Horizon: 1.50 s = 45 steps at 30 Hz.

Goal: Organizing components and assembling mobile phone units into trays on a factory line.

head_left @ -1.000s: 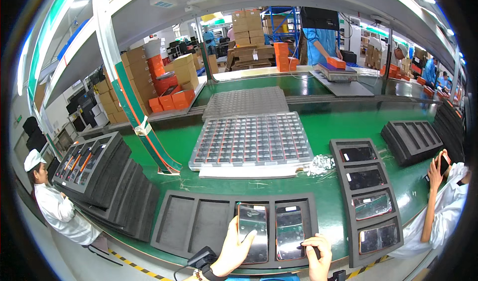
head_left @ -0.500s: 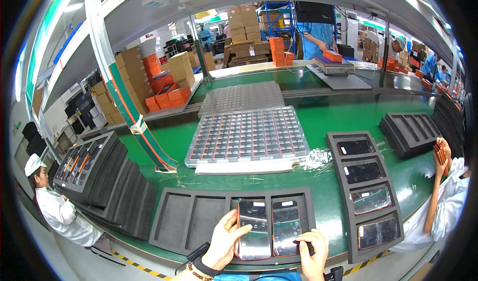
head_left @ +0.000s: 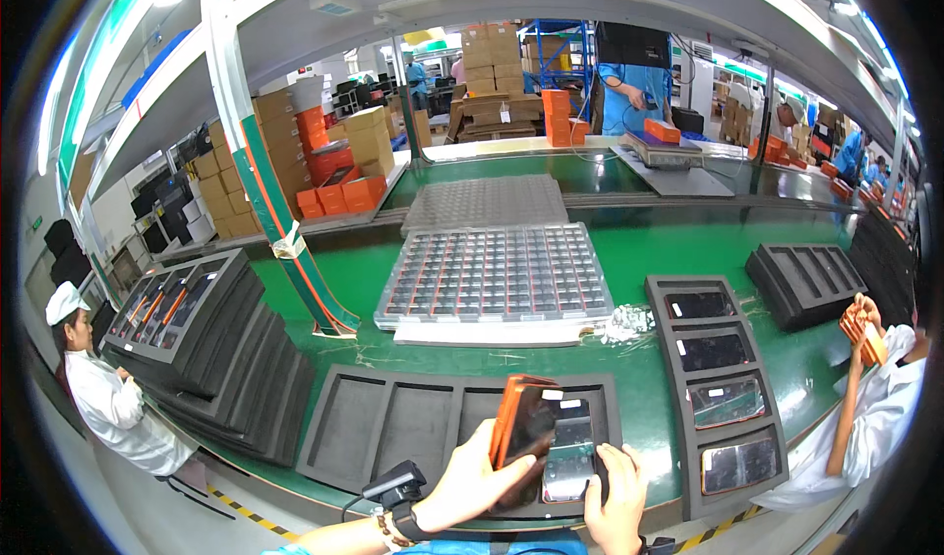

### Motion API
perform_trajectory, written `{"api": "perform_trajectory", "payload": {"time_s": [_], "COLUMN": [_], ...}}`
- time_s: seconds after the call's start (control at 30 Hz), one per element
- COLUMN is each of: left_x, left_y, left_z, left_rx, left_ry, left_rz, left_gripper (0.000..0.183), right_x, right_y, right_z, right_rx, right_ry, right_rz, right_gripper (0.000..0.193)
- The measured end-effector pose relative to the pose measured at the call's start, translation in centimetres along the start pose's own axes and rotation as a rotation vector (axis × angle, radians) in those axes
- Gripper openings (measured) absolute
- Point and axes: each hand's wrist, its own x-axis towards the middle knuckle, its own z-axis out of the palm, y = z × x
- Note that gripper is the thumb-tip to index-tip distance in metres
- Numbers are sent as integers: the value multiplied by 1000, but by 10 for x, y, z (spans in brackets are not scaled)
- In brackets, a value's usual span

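Observation:
My left hand [head_left: 489, 476] grips a smartphone [head_left: 523, 427] with an orange back, raised and tilted above a black foam tray [head_left: 327, 427]. A second smartphone [head_left: 568, 457], dark-screened with a white label at its top, lies in the tray's rightmost recess. My right hand [head_left: 617, 501] has its fingers bent in at that phone's right edge, thumb low beside it; the exact contact is partly hidden. Two recesses on the tray's left hold nothing. To the right, another foam tray [head_left: 688, 457] carries several phones with white labels.
A clear plastic tray [head_left: 497, 275] of small parts sits mid-table. Stacked foam trays [head_left: 236, 358] rise at left, with a person [head_left: 98, 388] in white beside them. More foam trays [head_left: 806, 275] stand at right, near another person's hand [head_left: 865, 329] holding orange items.
The left phone has come up out of its recess in my left hand and tilted, showing its orange side. My right hand has moved slightly down at the other phone.

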Motion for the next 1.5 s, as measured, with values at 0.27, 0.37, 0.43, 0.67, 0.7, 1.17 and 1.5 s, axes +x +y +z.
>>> {"api": "perform_trajectory", "payload": {"time_s": [0.27, 0.37, 0.43, 0.67, 0.7, 1.17, 1.5], "left_x": [-7, -3, -2, 4, 6, 20, 15], "left_y": [13, 8, -2, -26, -33, -69, -72], "left_z": [-4, -17, -23, -33, -33, -58, -60], "left_rx": [306, 392, 423, 272, 270, -691, -757], "left_ry": [-25, -34, -33, 62, 55, -77, -33], "left_rz": [209, 40, -23, 52, 52, -231, -207], "left_gripper": [58, 65, 68, 75, 75, 61, 58], "right_x": [18, 25, 26, 33, 33, 43, 53], "right_y": [-34, -31, -22, -13, -12, -28, -86], "right_z": [1, 9, 11, 13, 13, 24, 49], "right_rx": [-270, -72, -57, 175, 172, 130, 1032], "right_ry": [-219, -298, -362, -284, -282, -230, 224], "right_rz": [-18, 234, 289, 391, 396, 257, 528], "right_gripper": [70, 88, 101, 91, 91, 58, 52]}}
